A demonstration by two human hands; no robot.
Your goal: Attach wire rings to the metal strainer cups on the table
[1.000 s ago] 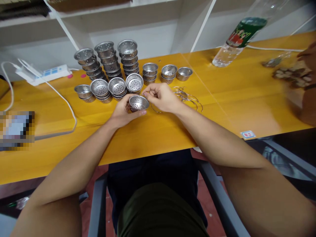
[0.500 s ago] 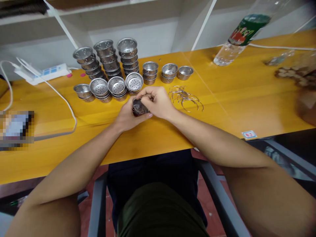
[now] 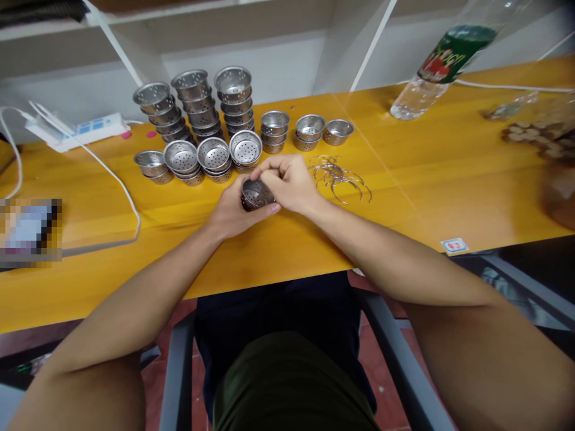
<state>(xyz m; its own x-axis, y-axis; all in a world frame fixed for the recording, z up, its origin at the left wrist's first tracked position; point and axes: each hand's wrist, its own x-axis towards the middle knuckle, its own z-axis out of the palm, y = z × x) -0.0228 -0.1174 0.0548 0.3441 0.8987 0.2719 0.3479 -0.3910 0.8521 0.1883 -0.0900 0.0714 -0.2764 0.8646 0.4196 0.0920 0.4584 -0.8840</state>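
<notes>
My left hand (image 3: 234, 209) wraps around a small perforated metal cup (image 3: 255, 195), holding it tilted just above the table with its mouth toward me. My right hand (image 3: 290, 182) is closed at the cup's far right rim, thumb and fingers pinched together over the opening. Whatever sits in that pinch is hidden by the fingers. Just to the right lies a loose pile of thin open wire rings (image 3: 339, 175). Behind my hands stand front stacks of similar cups (image 3: 213, 155), and taller stacks of cups (image 3: 234, 90) rise behind those.
Shorter cup stacks (image 3: 309, 129) and a single cup (image 3: 338, 131) stand at the back. A water bottle (image 3: 438, 72) is at the back right. On the left are a power strip (image 3: 96, 130), a white cable (image 3: 128, 194) and a blurred-out phone (image 3: 31, 227).
The right hand has shifted very slightly at the cup's rim, and a little more of the cup's inside shows. The left hand keeps its hold on the cup.
</notes>
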